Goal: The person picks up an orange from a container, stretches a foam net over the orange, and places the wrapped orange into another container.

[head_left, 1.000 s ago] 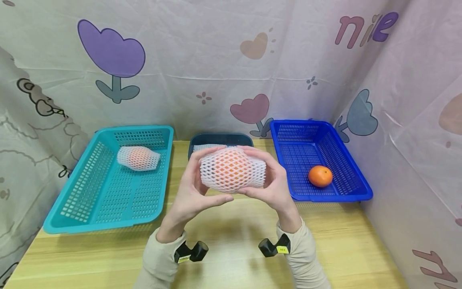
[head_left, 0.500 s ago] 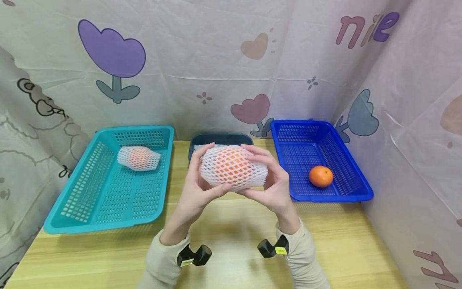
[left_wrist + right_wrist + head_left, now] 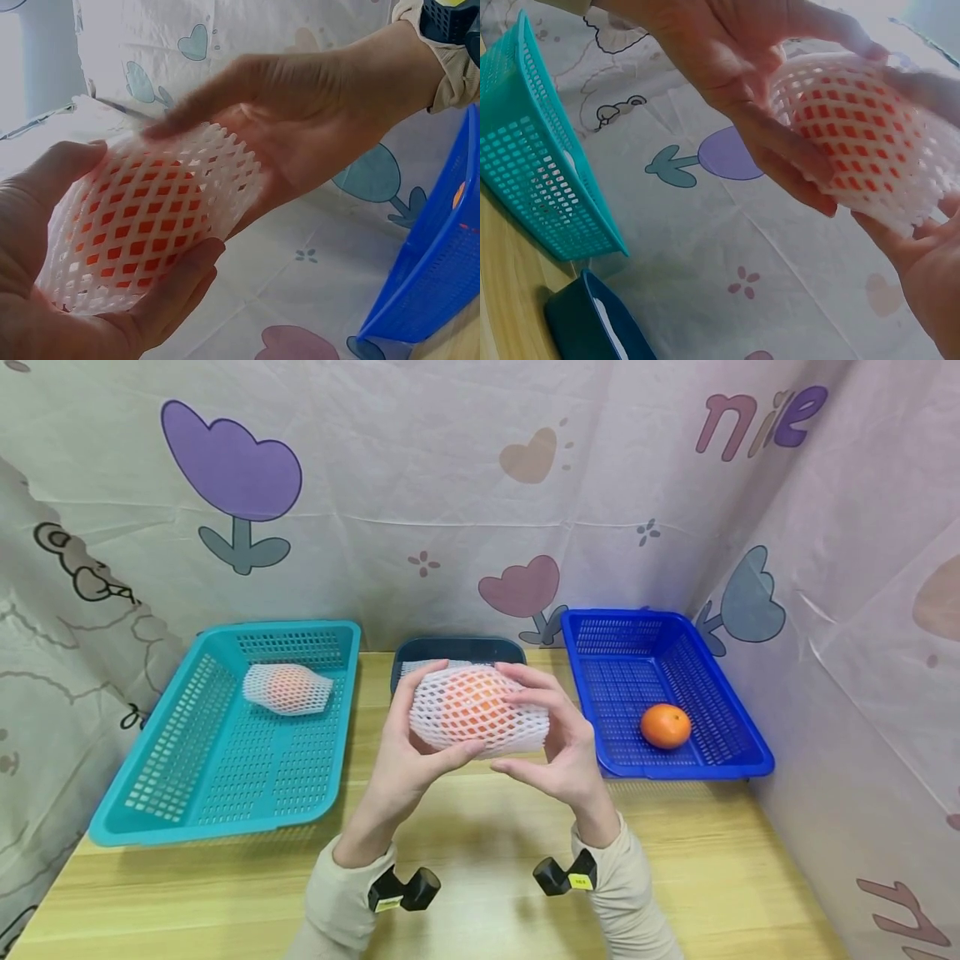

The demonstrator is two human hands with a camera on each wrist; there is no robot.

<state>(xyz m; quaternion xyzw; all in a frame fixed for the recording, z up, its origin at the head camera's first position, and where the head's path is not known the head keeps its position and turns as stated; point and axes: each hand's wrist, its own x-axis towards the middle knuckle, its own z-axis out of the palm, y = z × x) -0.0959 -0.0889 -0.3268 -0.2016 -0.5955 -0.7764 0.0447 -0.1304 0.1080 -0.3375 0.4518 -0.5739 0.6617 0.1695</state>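
Observation:
An orange (image 3: 476, 703) in a white foam fruit net (image 3: 427, 714) is held up above the table, in front of the small dark bin. My left hand (image 3: 405, 760) grips its left end, fingers over the top and thumb along the lower front. The fingers of my right hand (image 3: 566, 743) lie on the net's upper right, and its thumb is just below the lower edge. In the left wrist view the net (image 3: 232, 169) reaches past the orange (image 3: 142, 225) toward the right palm. My right thumb is blurred there.
A turquoise basket (image 3: 225, 831) at left holds another netted fruit (image 3: 288, 688). The blue basket (image 3: 690, 771) at right contains a bare orange (image 3: 666, 727). Behind my hands, a dark bin (image 3: 461, 649) with white foam nets is partly hidden. Printed curtains (image 3: 420, 460) enclose the wooden table (image 3: 480, 877).
My left thumb has come up onto the net's front. My right fingers have shifted onto its upper right, and the right thumb has moved off the lower edge. The netted orange has turned slightly.

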